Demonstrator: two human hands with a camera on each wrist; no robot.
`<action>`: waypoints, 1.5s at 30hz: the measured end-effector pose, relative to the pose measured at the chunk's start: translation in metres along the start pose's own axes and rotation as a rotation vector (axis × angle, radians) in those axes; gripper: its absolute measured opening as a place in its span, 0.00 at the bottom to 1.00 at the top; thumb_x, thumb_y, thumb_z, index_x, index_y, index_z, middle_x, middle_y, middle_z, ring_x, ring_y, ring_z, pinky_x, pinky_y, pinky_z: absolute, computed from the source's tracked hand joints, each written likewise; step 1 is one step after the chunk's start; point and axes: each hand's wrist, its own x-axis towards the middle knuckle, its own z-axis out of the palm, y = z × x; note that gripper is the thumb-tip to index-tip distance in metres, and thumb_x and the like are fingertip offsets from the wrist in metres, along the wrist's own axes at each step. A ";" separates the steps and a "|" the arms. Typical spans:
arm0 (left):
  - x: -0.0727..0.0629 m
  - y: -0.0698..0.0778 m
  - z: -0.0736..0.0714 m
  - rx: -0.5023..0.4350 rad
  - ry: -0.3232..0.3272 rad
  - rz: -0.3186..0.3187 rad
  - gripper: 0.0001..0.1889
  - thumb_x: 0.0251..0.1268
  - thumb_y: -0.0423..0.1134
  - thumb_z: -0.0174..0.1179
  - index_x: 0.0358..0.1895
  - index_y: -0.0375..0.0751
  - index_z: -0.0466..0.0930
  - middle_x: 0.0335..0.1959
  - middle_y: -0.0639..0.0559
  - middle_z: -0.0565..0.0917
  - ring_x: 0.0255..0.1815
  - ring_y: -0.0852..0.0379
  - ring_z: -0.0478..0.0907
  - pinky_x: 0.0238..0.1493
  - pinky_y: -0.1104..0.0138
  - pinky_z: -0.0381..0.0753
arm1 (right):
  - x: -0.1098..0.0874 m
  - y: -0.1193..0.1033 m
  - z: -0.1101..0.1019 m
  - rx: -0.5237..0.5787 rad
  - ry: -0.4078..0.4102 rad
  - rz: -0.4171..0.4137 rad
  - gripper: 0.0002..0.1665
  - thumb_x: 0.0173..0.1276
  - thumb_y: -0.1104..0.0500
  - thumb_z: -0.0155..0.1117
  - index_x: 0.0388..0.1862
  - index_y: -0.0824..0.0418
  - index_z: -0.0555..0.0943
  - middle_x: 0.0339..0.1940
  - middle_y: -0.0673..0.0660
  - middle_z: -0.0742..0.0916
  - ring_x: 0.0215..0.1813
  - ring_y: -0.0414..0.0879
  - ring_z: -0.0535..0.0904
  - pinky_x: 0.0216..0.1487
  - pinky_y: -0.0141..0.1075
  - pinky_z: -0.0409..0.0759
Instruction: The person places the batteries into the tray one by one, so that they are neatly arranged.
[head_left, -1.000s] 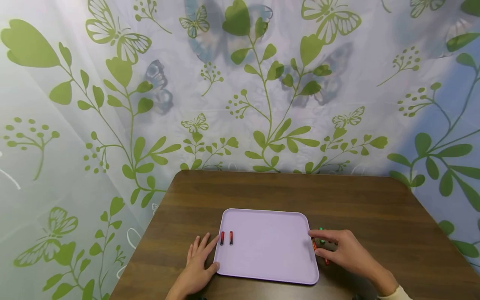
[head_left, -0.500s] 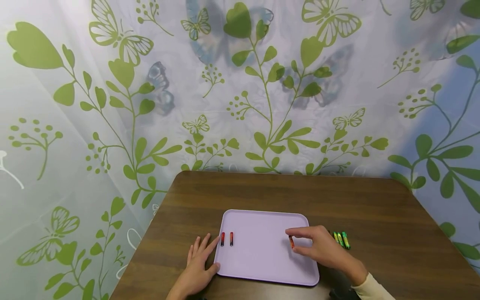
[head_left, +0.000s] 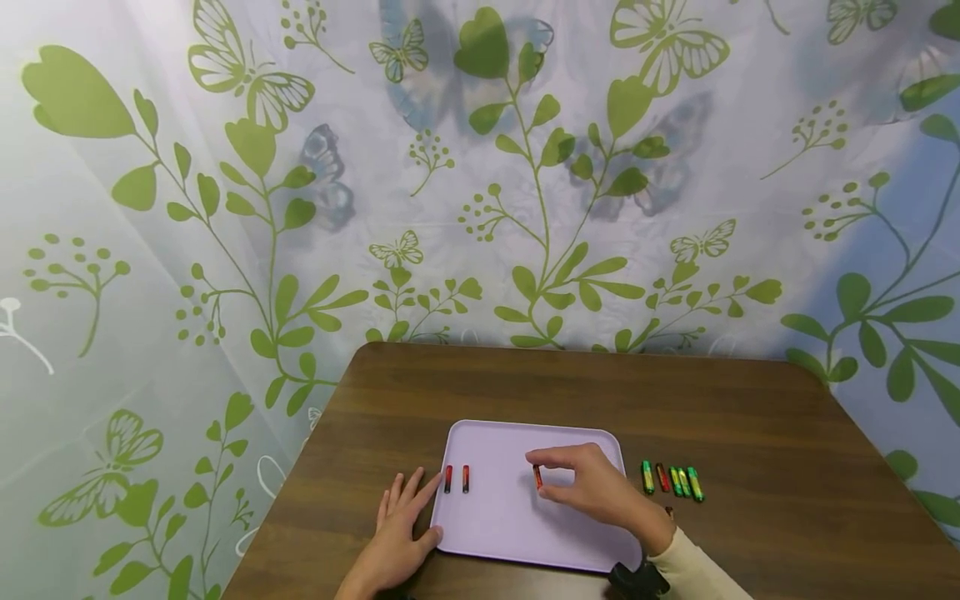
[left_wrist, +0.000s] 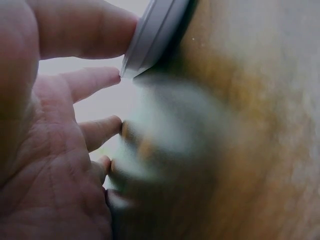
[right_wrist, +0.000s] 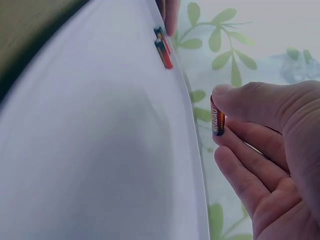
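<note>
A red and black battery (head_left: pixel 537 477) is pinched between the thumb and fingers of my right hand (head_left: pixel 588 487), held over the lilac tray (head_left: pixel 510 525). In the right wrist view the battery (right_wrist: pixel 218 116) shows printed lettering on its side. Two more red and black batteries (head_left: pixel 466 479) lie side by side on the tray near its left rim. My left hand (head_left: pixel 395 533) rests at that rim with fingers spread, thumb and index finger touching the tray's edge. The left wrist view shows the left fingers (left_wrist: pixel 87 30) against the tray's rim.
Right of the tray, a row of batteries lies on the brown wooden table (head_left: pixel 750 433): several green and yellow ones (head_left: pixel 648 477) and a red and black one (head_left: pixel 662 477). Another small battery end shows beside the right wrist. A curtain with leaves and butterflies (head_left: pixel 480 208) hangs behind.
My right hand has lifted a red and black battery from beside the tray's right rim and carried it left over the tray. The left hand stays at the left rim.
</note>
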 end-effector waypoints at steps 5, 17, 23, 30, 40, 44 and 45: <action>0.001 0.001 -0.001 0.004 0.005 0.006 0.40 0.67 0.34 0.69 0.83 0.42 0.70 0.88 0.26 0.57 0.89 0.18 0.35 0.83 0.26 0.25 | 0.014 -0.008 0.012 0.031 -0.010 0.017 0.27 0.65 0.62 0.83 0.64 0.59 0.90 0.60 0.51 0.94 0.58 0.48 0.93 0.63 0.46 0.91; 0.005 -0.001 -0.001 0.023 0.027 0.030 0.39 0.67 0.35 0.69 0.83 0.43 0.71 0.87 0.26 0.59 0.88 0.16 0.37 0.83 0.25 0.28 | 0.044 -0.022 0.049 0.107 0.002 0.017 0.26 0.65 0.65 0.82 0.63 0.63 0.90 0.60 0.54 0.94 0.58 0.52 0.93 0.64 0.46 0.90; 0.004 -0.001 -0.002 0.018 0.019 0.017 0.39 0.67 0.35 0.70 0.83 0.43 0.71 0.87 0.26 0.58 0.89 0.17 0.36 0.83 0.26 0.27 | 0.057 -0.025 0.066 0.071 -0.003 -0.013 0.27 0.64 0.65 0.82 0.63 0.64 0.89 0.60 0.55 0.94 0.57 0.51 0.93 0.63 0.44 0.91; 0.002 -0.002 -0.001 0.022 0.020 0.013 0.40 0.67 0.35 0.70 0.83 0.43 0.71 0.87 0.27 0.59 0.89 0.18 0.37 0.83 0.26 0.28 | 0.067 -0.027 0.081 0.041 -0.001 -0.017 0.27 0.63 0.67 0.81 0.63 0.65 0.89 0.59 0.57 0.94 0.59 0.51 0.93 0.62 0.45 0.91; -0.001 -0.002 -0.002 0.014 0.011 0.009 0.40 0.67 0.35 0.70 0.83 0.42 0.70 0.88 0.28 0.58 0.89 0.19 0.36 0.83 0.26 0.26 | 0.073 -0.036 0.099 -0.122 -0.012 -0.047 0.28 0.62 0.63 0.83 0.62 0.61 0.90 0.54 0.53 0.95 0.58 0.43 0.91 0.61 0.40 0.90; 0.000 -0.001 -0.002 0.010 0.006 0.006 0.40 0.67 0.36 0.70 0.84 0.43 0.69 0.88 0.28 0.57 0.89 0.19 0.35 0.83 0.26 0.26 | 0.076 -0.039 0.103 -0.117 -0.025 -0.052 0.27 0.63 0.63 0.83 0.61 0.60 0.90 0.53 0.52 0.95 0.56 0.41 0.91 0.60 0.40 0.90; -0.001 -0.001 -0.002 0.007 0.003 0.005 0.40 0.67 0.36 0.70 0.84 0.43 0.69 0.88 0.28 0.56 0.89 0.18 0.35 0.83 0.26 0.26 | 0.077 -0.040 0.104 -0.116 -0.029 -0.049 0.26 0.63 0.63 0.83 0.62 0.60 0.90 0.54 0.52 0.95 0.57 0.41 0.90 0.61 0.40 0.90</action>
